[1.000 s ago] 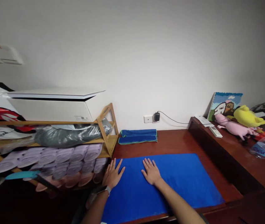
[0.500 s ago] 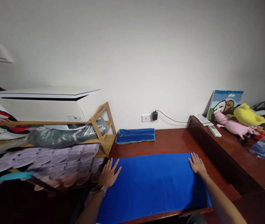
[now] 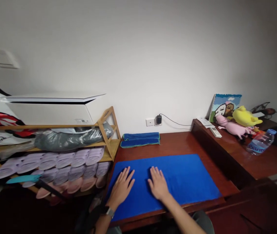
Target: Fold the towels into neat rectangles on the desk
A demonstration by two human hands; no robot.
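A bright blue cloth [image 3: 184,178] lies spread out on the reddish-brown wooden desk [image 3: 177,143]. My left hand [image 3: 121,186] rests on its left part, palm down with the fingers spread. On the wrist is a watch. My right hand [image 3: 158,183] lies flat left of the cloth's middle, its fingers stretched out. Neither hand holds anything. Behind the spread cloth, a folded blue towel [image 3: 140,139] with green edging lies near the wall.
At left stands a wooden rack [image 3: 109,143] with a white box [image 3: 50,110] and rows of slippers [image 3: 72,159]. A plugged-in charger [image 3: 159,119] is on the wall. The raised surface at right bears a remote [image 3: 215,132], a pink plush toy [image 3: 233,126] and a plastic bottle [image 3: 261,143].
My right hand has moved left from the cloth's far right corner to near its middle. The left hand has shifted slightly right, further onto the cloth. The view has turned a little right.
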